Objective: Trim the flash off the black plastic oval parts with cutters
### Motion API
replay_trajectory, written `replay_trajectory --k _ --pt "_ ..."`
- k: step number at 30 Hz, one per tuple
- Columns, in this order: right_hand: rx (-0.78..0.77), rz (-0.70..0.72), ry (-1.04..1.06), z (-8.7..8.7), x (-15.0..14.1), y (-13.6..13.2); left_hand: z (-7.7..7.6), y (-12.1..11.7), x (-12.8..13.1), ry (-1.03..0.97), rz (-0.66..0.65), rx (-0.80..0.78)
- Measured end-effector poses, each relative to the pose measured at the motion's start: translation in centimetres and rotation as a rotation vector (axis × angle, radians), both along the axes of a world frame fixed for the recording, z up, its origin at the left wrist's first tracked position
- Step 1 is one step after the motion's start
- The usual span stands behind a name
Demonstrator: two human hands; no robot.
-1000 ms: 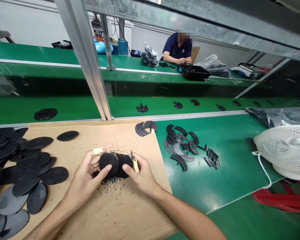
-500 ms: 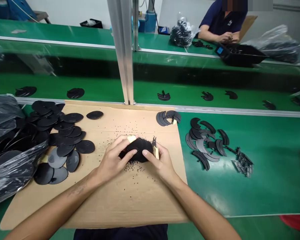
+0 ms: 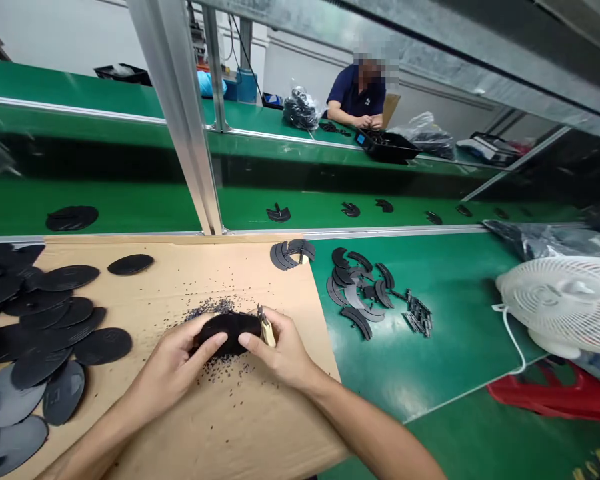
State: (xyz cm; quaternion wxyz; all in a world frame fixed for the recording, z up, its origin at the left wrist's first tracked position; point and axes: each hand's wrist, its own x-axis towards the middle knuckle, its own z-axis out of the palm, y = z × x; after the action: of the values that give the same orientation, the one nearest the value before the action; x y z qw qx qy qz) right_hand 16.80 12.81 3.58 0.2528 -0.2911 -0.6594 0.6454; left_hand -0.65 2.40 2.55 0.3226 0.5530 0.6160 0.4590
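Both my hands hold black oval plates low over a cardboard sheet, with the thumbs on the near side. My left hand is closed on the left end; its other fingers are mostly hidden behind the plates. My right hand grips the right end and also keeps a small pair of nippers with pale yellow handles, jaws pointing up. How many plates are held I cannot tell. Tiny black scraps are scattered around and under the hands.
Many loose oval plates lie at the left. Curved black pieces and thin black sticks are on the green table at right, near a white fan. A metal post rises ahead. Across the belt, a person sits working.
My view swung left and then back right. The held plates have tilted, so their flat face shows less than at first. Both hands keep their grip, and the nippers stay in the right hand.
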Motion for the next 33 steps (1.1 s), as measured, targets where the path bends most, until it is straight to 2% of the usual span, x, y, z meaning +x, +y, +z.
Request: replay_trajectory --k 4,8,10,14,18,22,25,29,33 --pt "0.250 -0.048 -0.014 0.0 0.3 0.4 0.6 -0.2 -0.5 0.264 -0.012 0.090" --pt "0.538 0.071 -0.048 -0.5 0.6 0.6 0.4 -0.3 -0.4 0.357 -0.111 0.160" --pt "0.606 0.094 -0.062 -0.8 0.7 0.6 0.2 -0.4 -0.4 0.371 -0.121 0.166" --pt "0.621 0.078 -0.058 -1.0 0.7 0.4 0.0 -0.3 -0.3 0.395 -0.107 0.206" --pt "0.560 0.059 -0.038 -0.7 0.7 0.1 -0.4 -0.2 0.3 0.372 -0.055 0.235" --pt "0.509 -0.003 -0.013 -0.4 0.7 0.0 -0.6 -0.3 0.5 0.247 0.031 0.118" --pt "0.498 -0.021 -0.005 -0.4 0.6 0.0 -0.4 0.0 0.3 0.169 0.043 0.072" --pt "0.504 -0.033 0.004 -0.4 0.3 0.2 0.3 0.6 0.4 0.090 0.046 0.173" --pt "0.533 -0.022 0.056 -0.6 -0.3 0.6 0.6 1.3 0.3 0.104 0.048 0.250"
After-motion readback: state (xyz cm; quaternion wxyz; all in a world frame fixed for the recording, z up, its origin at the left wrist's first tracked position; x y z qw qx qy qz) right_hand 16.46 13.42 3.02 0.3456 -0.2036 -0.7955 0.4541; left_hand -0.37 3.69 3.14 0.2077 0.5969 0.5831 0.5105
